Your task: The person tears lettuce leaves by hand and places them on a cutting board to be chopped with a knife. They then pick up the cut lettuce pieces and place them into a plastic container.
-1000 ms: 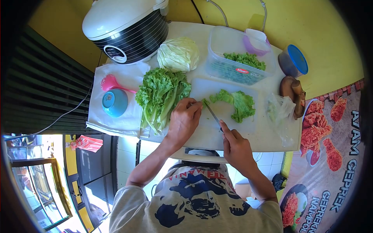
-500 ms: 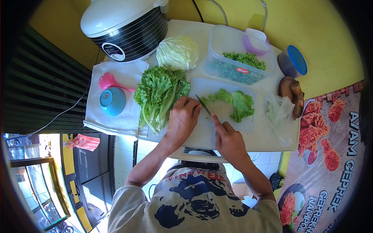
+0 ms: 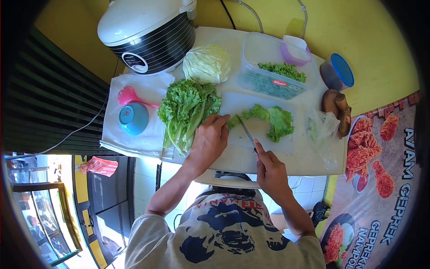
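Observation:
In the head view my right hand grips a knife by its handle, the blade pointing up and to the left. Its tip lies at the left part of a lettuce leaf spread on the white cutting board. My left hand has its fingers closed at the leaf's left end, pinching it against the board. Just left of that hand rests a bunch of leafy lettuce. A pale cabbage sits behind the bunch.
A clear plastic box with cut greens stands behind the board. The rice cooker, blue bowl and pink ladle are at left. A plastic bag, brown pestle and blue-lidded tub are at right.
The knife and my right hand have moved right and nearer to me, and the blade now slants away from my left fingers. The whole view has shifted slightly.

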Tool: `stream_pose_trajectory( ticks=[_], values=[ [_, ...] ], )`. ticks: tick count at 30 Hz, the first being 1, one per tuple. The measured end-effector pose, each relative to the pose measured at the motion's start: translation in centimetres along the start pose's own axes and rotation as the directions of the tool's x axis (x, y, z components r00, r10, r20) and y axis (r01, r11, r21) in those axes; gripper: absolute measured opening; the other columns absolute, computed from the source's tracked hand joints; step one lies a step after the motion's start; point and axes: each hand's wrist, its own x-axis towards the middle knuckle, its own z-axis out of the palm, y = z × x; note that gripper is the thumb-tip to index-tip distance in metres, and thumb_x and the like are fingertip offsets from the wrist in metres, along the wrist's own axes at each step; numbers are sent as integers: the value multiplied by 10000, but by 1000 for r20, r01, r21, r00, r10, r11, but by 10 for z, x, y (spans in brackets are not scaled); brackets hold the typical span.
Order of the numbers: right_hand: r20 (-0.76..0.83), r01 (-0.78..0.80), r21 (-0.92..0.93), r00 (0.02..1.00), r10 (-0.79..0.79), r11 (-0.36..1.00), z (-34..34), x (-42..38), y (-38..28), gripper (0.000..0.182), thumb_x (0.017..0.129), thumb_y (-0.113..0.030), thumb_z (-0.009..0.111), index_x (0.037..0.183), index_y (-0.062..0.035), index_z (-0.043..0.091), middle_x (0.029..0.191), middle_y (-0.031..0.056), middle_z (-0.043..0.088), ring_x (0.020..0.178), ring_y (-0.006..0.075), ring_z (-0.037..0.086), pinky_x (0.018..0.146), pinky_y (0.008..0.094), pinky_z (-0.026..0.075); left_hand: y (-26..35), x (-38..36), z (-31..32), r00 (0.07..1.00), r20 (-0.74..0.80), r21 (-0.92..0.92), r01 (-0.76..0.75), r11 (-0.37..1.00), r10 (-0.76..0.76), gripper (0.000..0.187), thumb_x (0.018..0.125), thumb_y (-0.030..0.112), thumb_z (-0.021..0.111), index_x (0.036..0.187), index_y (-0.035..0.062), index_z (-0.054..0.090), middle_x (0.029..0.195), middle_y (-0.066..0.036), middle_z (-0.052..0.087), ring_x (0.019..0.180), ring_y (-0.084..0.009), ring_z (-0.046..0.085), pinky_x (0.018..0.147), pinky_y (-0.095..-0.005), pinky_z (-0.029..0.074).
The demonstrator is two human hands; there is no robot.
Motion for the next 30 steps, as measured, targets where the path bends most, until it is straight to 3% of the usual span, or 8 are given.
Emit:
stream_pose_trajectory(
  ticks=[5, 8, 10, 13, 16, 19, 22, 30],
  values=[
    [-33, 36, -135, 999, -41, 990, -1, 9, 0, 616, 942, -15, 656, 1539, -117, 542, 806, 100, 620, 552, 285, 635, 534, 420, 543, 1, 2, -3, 999, 43, 37, 12, 999, -14, 346, 932, -30, 678, 1278, -25, 690, 1038, -183, 707, 772, -281, 741, 721, -383, 596],
    [-23, 56, -12, 998, -56, 998, -1, 6, -6, 608, 942, -22, 656, 1532, -124, 551, 790, 98, 617, 538, 284, 628, 532, 419, 545, 1, 0, -3, 999, 40, 33, 26, 999, -28, 355, 929, -29, 684, 1284, -21, 683, 1058, -185, 700, 783, -271, 744, 725, -381, 599],
    [13, 68, -28, 998, -67, 997, 2, 4, -6, 607, 942, -23, 652, 1531, -133, 554, 783, 98, 615, 534, 283, 626, 530, 420, 546, 7, 0, -7, 995, 62, -8, 78, 997, -78, 356, 924, -32, 688, 1280, -21, 682, 1074, -187, 695, 789, -269, 744, 727, -382, 600],
    [30, 64, -41, 998, -63, 997, 5, 3, -4, 610, 943, -24, 648, 1533, -146, 556, 781, 98, 615, 529, 281, 624, 527, 419, 545, 0, -6, -4, 1000, -23, 57, 20, 998, -18, 367, 920, -25, 706, 1286, -3, 680, 1098, -181, 693, 820, -273, 750, 740, -391, 607],
    [55, 24, -30, 998, -23, 999, 0, 6, -10, 574, 951, 12, 639, 1506, -123, 587, 803, 118, 648, 585, 278, 655, 561, 403, 550, 4, -14, -2, 997, -82, 37, 11, 999, -8, 300, 925, -3, 718, 1224, -5, 691, 1100, -204, 673, 889, -366, 726, 780, -456, 587],
    [68, 12, -21, 998, -11, 1000, -1, 7, -13, 555, 954, 29, 638, 1490, -110, 605, 811, 127, 662, 609, 276, 668, 575, 394, 551, -3, -19, -1, 993, -110, 77, -44, 996, 53, 212, 928, 2, 730, 1141, -9, 728, 1096, -191, 677, 917, -352, 731, 790, -442, 596],
    [66, 46, -31, 997, -44, 998, 0, 7, -9, 589, 945, -5, 646, 1516, -137, 582, 788, 105, 631, 557, 277, 639, 543, 407, 545, -5, -20, 0, 993, -116, 36, -4, 999, 8, 137, 925, 13, 743, 1058, -9, 760, 1085, -175, 684, 904, -340, 736, 787, -433, 601],
    [74, 85, -42, 994, -82, 995, -3, 8, -8, 628, 933, -8, 657, 1539, -137, 555, 779, 96, 622, 540, 278, 629, 530, 409, 542, -9, -20, 0, 991, -134, 26, -15, 1000, 18, 150, 907, 17, 772, 1056, 10, 791, 1059, -154, 700, 842, -306, 747, 737, -399, 609]
  ],
)
